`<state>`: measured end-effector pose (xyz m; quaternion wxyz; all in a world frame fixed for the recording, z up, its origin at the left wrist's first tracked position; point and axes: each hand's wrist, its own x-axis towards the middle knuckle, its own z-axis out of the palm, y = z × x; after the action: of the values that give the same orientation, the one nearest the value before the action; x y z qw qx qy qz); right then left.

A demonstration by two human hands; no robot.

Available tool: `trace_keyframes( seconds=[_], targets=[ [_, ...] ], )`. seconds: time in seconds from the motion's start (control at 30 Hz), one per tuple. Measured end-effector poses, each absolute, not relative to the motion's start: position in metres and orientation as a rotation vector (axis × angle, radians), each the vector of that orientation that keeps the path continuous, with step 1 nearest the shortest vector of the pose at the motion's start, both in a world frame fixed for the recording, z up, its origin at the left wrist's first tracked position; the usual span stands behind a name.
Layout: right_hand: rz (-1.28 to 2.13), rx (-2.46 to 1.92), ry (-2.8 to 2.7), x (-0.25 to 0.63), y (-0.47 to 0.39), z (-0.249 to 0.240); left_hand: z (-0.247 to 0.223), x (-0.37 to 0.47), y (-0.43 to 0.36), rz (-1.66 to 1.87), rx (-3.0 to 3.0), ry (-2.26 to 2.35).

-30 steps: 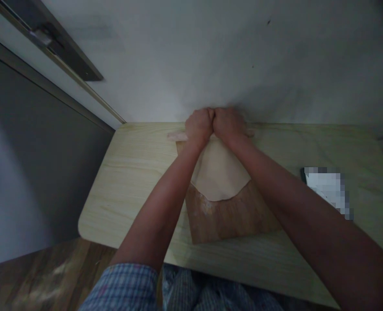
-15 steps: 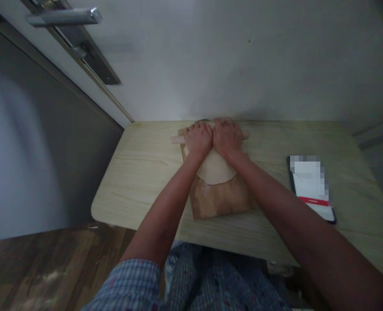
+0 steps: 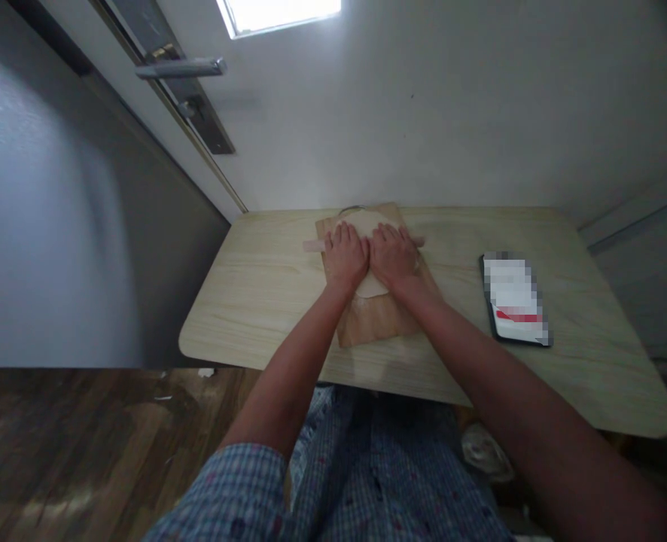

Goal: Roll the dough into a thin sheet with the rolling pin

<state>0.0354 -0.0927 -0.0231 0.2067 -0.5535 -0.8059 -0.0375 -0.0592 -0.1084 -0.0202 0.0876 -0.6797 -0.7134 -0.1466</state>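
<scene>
Your left hand (image 3: 345, 257) and right hand (image 3: 393, 256) press flat, fingers open, on the rolling pin (image 3: 313, 245) over dough (image 3: 361, 221); board (image 3: 376, 324) sits near the worktop (image 3: 254, 301) far edge.

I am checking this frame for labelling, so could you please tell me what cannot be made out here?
- Rolling pin: its middle is hidden under the left hand and right hand, head view.
- Dough: largely covered by both hands.
- Phone: screen pixelated, unreadable.
- Table: near edge hidden behind the forearms.
</scene>
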Motion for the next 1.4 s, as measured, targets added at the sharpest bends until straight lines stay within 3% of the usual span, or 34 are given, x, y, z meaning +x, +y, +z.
trace_keyframes(
  seconds=[0.57,1.4],
  targets=[
    [-0.147,-1.518,-2.305,0.04,-0.111,-0.015,-0.019,-0.06,-0.126,-0.436,-2.072,-2.07],
    [-0.065,-1.686,-2.251,0.02,-0.012,-0.007,0.0,-0.067,-0.034,-0.43,-2.036,-2.386]
  ],
)
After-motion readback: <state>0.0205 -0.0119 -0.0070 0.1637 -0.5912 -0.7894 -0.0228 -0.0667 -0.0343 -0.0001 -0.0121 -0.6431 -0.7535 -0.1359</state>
